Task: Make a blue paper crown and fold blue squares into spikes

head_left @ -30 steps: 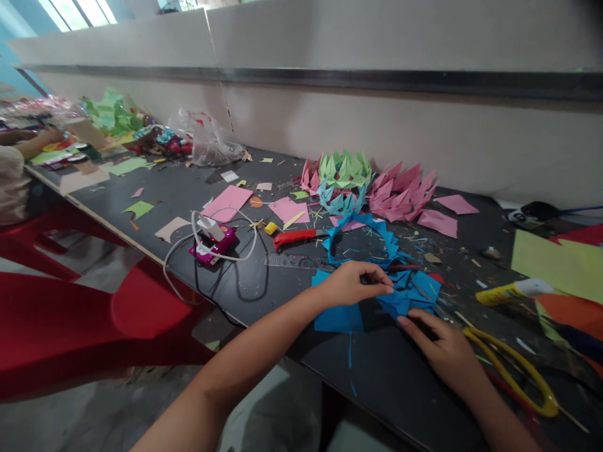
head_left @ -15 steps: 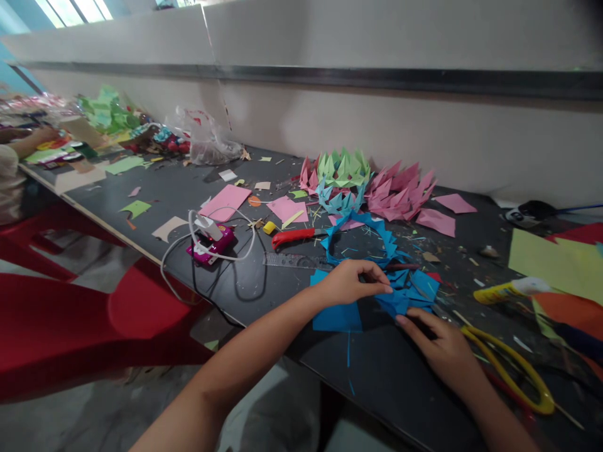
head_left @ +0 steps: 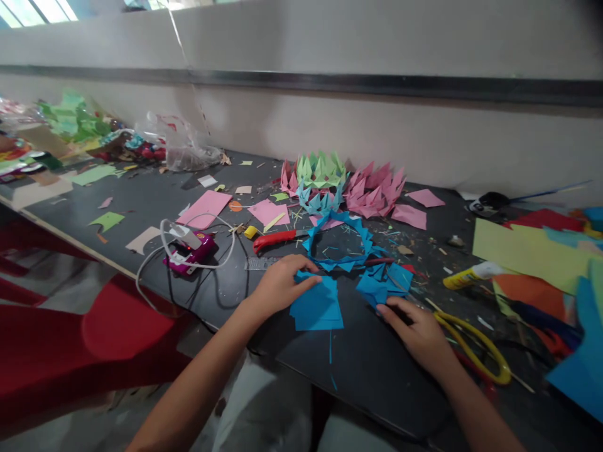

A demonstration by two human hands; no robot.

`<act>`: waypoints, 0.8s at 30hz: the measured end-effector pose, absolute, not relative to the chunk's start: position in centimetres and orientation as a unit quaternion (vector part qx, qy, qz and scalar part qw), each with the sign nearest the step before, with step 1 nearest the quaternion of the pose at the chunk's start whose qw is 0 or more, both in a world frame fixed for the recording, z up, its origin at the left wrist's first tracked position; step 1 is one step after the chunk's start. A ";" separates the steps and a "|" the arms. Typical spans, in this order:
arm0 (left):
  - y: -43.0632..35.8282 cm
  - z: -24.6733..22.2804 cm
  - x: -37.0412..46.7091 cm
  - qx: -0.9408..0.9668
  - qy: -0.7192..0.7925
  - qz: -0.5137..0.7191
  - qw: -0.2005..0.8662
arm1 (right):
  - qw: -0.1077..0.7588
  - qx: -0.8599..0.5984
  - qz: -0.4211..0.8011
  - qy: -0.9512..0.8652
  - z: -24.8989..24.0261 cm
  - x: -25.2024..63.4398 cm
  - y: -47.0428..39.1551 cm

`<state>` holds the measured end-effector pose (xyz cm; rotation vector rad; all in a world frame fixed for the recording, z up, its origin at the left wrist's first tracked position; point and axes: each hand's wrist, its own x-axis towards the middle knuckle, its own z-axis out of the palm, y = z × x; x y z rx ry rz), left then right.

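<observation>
My left hand (head_left: 287, 282) is at the upper left edge of a stack of blue paper squares (head_left: 320, 306), thumb and fingers closed on a sheet's edge. To the right, my right hand (head_left: 409, 323) has its thumb and finger together at the lower edge of a pile of folded blue paper pieces (head_left: 384, 285), touching a piece there. Behind both hands lies a ring of joined blue points (head_left: 365, 242). Pink (head_left: 377, 188), green (head_left: 321, 171) and light blue (head_left: 320, 199) folded paper crowns sit beyond it, near the wall.
A red cutter (head_left: 276, 240), a clear ruler (head_left: 259, 263) and a purple power adapter (head_left: 193, 251) with cables lie left. On the right are a glue stick (head_left: 471, 275), yellow-handled scissors (head_left: 499, 370) and coloured sheets (head_left: 527, 251). Paper scraps litter the dark table (head_left: 358, 376).
My left hand has moved left, from the folded blue pieces to the blue squares. My right hand stays by the folded pieces. The view has turned slightly right.
</observation>
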<state>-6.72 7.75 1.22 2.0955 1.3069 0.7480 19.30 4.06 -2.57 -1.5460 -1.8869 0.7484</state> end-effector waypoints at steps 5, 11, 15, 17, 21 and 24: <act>7.1 -1.0 -8.3 0.809 0.545 0.183 0.118 | 0.291 -0.580 0.293 -0.703 -2.4 19.1 4.2; 7.5 -1.5 -8.0 0.803 0.544 0.206 0.129 | 0.300 -0.572 0.301 -0.701 -2.1 19.0 4.2; 7.8 -1.7 -8.4 0.797 0.532 0.241 0.154 | 0.297 -0.572 0.302 -0.703 -2.2 18.9 4.2; 7.8 -1.8 -8.5 0.791 0.535 0.251 0.161 | 0.294 -0.575 0.303 -0.701 -2.2 18.9 4.2; 7.9 -1.8 -8.6 0.783 0.537 0.262 0.174 | 0.292 -0.574 0.308 -0.701 -2.2 19.0 4.2; 7.8 -1.7 -8.5 0.765 0.536 0.291 0.206 | 0.291 -0.570 0.308 -0.704 -2.1 19.0 4.1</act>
